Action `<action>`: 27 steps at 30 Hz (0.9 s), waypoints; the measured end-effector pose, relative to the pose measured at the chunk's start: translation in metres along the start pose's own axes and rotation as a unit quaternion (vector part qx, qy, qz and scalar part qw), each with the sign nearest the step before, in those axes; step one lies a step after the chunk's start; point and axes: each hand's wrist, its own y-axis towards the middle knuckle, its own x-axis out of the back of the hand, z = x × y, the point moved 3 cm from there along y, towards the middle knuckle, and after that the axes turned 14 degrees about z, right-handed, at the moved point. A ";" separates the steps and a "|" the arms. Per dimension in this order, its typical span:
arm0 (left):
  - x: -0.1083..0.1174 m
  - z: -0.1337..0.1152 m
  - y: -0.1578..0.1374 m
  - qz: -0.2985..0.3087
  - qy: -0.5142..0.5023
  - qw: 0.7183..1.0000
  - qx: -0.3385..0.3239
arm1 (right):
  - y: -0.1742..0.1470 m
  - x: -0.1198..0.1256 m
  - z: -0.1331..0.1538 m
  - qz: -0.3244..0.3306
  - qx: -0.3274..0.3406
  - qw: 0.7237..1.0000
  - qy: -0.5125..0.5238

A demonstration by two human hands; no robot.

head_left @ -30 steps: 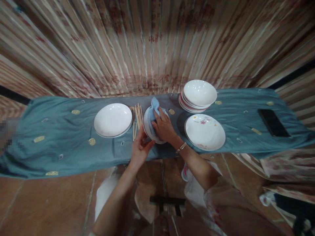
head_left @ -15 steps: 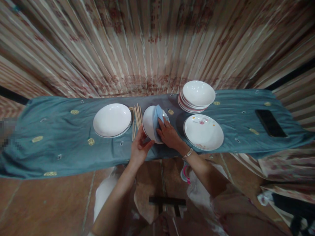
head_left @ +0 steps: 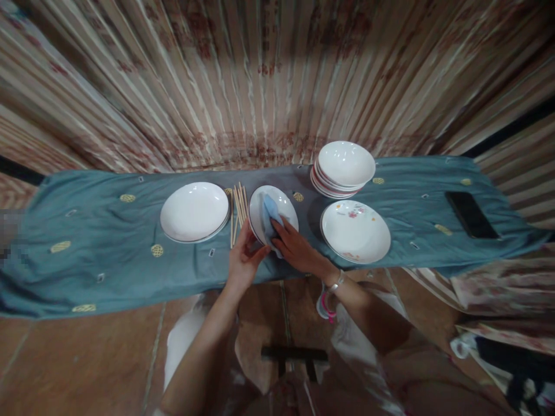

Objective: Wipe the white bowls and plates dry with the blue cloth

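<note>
A small white plate with a dark rim (head_left: 286, 209) lies in front of me at the middle of the cloth-covered table. My left hand (head_left: 245, 257) grips its near left edge, thumb toward the near rim. Under the fingers of my right hand (head_left: 295, 245) a crumpled light blue cloth (head_left: 269, 211) is pressed onto the plate's face. Several wooden chopsticks (head_left: 240, 202) lie just left of the plate, close to my left fingertips. A larger stack of white plates (head_left: 195, 212) sits further left.
At the back right stands a stack of bowls (head_left: 346, 164), with flower-patterned plates (head_left: 355, 234) nearer me. A black phone (head_left: 472, 215) lies at the right on the teal tablecloth (head_left: 113, 231). Behind the table hangs a pleated curtain (head_left: 260, 86).
My right hand has slid the cloth toward the near left of the plate, baring more of its far right side. My left hand keeps its hold. The whole view has shifted slightly.
</note>
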 end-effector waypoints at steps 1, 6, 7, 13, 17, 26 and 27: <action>0.000 0.000 0.000 0.000 0.001 1.000 0.002 | -0.001 0.000 0.001 0.002 0.009 1.000 0.006; 0.000 0.001 0.000 0.000 -0.007 1.000 0.007 | -0.001 0.003 0.009 0.004 0.065 0.998 0.027; 0.000 0.001 0.000 0.001 -0.008 1.000 0.004 | -0.001 0.003 0.010 0.005 0.072 0.997 0.027; 0.002 0.005 0.000 0.002 0.000 1.000 -0.005 | 0.008 0.003 0.012 0.001 0.111 0.994 0.024; 0.003 0.006 -0.001 0.005 0.004 1.000 0.000 | 0.015 0.006 0.017 -0.008 0.115 0.993 0.018; 0.002 0.005 -0.001 0.010 0.012 1.000 -0.004 | 0.036 0.014 0.024 -0.032 0.067 0.997 0.010; 0.002 0.005 -0.001 0.011 0.011 1.000 -0.004 | 0.037 0.015 0.023 -0.032 0.066 0.997 0.009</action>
